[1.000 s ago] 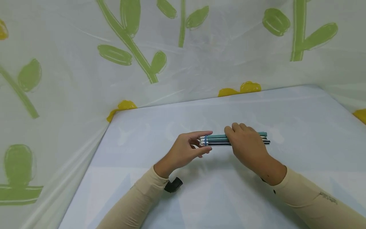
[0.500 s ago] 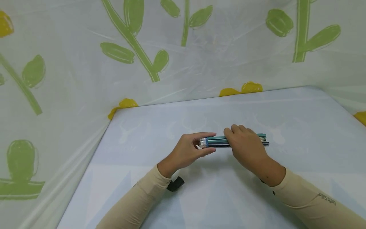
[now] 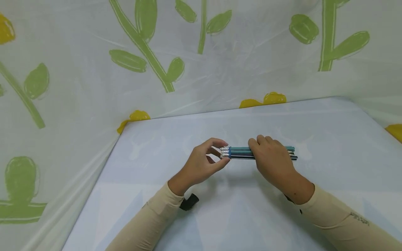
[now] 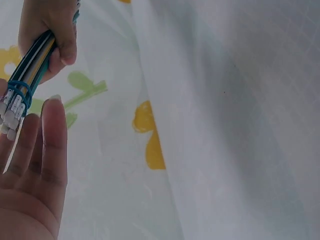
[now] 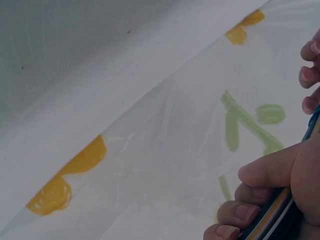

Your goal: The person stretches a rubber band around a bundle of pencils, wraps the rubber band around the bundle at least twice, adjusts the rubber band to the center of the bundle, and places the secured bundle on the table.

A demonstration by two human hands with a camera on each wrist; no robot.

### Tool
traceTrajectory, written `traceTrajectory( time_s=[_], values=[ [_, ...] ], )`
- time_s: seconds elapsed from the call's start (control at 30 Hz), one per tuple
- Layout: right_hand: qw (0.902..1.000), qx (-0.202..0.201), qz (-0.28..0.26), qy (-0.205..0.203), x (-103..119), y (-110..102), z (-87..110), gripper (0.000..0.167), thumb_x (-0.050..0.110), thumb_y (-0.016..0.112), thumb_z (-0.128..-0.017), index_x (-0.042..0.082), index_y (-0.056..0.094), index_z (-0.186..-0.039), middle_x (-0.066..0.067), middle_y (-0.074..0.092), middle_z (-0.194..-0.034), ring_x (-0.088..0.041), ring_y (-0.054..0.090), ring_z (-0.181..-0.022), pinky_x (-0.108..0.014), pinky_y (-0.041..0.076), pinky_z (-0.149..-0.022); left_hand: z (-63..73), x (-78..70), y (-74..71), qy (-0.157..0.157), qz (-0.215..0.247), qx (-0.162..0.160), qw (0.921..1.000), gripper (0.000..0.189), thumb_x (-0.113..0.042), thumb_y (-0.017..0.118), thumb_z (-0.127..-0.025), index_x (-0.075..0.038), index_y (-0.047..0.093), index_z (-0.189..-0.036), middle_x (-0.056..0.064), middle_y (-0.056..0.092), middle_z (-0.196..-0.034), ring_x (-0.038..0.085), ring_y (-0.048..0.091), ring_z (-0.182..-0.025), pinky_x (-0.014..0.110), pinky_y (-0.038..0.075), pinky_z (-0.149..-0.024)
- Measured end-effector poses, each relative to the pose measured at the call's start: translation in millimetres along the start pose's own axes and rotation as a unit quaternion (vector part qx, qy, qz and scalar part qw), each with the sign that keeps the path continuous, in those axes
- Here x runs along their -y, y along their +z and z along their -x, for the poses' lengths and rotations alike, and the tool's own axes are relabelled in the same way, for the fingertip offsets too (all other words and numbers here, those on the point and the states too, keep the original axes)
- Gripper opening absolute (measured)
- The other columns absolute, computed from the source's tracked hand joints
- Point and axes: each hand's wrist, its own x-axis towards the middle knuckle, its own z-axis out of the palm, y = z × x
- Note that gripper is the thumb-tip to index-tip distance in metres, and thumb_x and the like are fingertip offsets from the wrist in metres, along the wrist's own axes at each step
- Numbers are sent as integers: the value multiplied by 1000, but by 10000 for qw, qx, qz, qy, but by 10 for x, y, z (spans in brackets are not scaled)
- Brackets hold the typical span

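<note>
A bundle of pencils (image 3: 240, 152) lies level above the table in the head view, eraser ends to the left. Its shafts are teal and dark, and a blue rubber band (image 4: 20, 90) wraps it near the white erasers. My right hand (image 3: 271, 157) grips the bundle round its middle, hiding part of the shafts; sharpened tips stick out to the right. My left hand (image 3: 204, 162) is spread about the eraser end, index finger above and thumb tip right at the lower edge by the band. In the left wrist view its fingers (image 4: 54, 140) are extended beside the erasers.
A pale, faintly patterned table (image 3: 245, 216) lies below the hands. Behind it hangs a white curtain (image 3: 245, 69) with green leaves and yellow flowers. A black wrist camera (image 3: 189, 202) sticks out below the left sleeve.
My left hand first moved right over the eraser end, then drew back left, with thumb and index finger closer to the bundle. The right hand keeps its grip in nearly the same spot.
</note>
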Motion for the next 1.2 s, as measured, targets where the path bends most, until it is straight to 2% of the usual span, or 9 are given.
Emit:
traceTrajectory(
  time_s=[0.17, 0.33, 0.47, 0.73, 0.97, 1.2],
  values=[
    [10000, -35, 5, -1, 9, 32, 7, 29, -2, 80, -77, 3, 56, -92, -8, 50, -74, -21, 49, -65, -34, 48, -61, 8, 22, -3, 99, 108, -10, 9999, 34, -16, 77, -88, -15, 66, -120, 2, 70, -113, 10, 69, -87, 30, 60, -68],
    [10000, 11, 10, 25, 6, 17, 24, 31, 0, 82, -77, 3, 57, -95, -9, 52, -76, -22, 50, -67, -35, 49, -62, -2, 18, 27, 40, 276, 31, 9996, 35, -17, 77, -88, -16, 68, -122, 2, 72, -109, 9, 67, -87, 30, 60, -67],
    [10000, 10, -3, 5, 21, 13, 26, 30, 0, 81, -78, 3, 57, -94, -9, 52, -76, -22, 51, -68, -35, 49, -63, 4, 14, 49, 80, 227, 47, 9997, 38, -19, 78, -88, -17, 69, -124, 1, 72, -105, 8, 66, -84, 28, 60, -66],
    [9999, 83, 50, -102, 80, 18, 35, 31, 2, 83, -77, 4, 59, -95, -9, 53, -76, -22, 50, -68, -34, 49, -62, 31, 40, 122, 309, -117, -3, 9995, 42, -22, 82, -84, -18, 71, -124, 0, 74, -111, 4, 64, -79, 24, 58, -64],
    [9995, 227, 99, -182, 116, 20, 56, 36, 5, 86, -75, 5, 58, -98, -9, 54, -79, -22, 50, -69, -34, 51, -65, 41, 27, 162, 388, 209, 70, 9990, 42, -19, 83, -82, -12, 72, -122, 5, 75, -112, 5, 68, -78, 26, 60, -63],
    [9994, 283, 122, -130, 128, 14, 58, 37, 5, 86, -75, 5, 60, -100, -9, 56, -81, -22, 52, -71, -35, 53, -67, 42, 3, 186, 575, 122, 10, 9983, 44, -19, 83, -81, -11, 71, -123, 7, 75, -114, 5, 68, -79, 24, 59, -63]
  ],
)
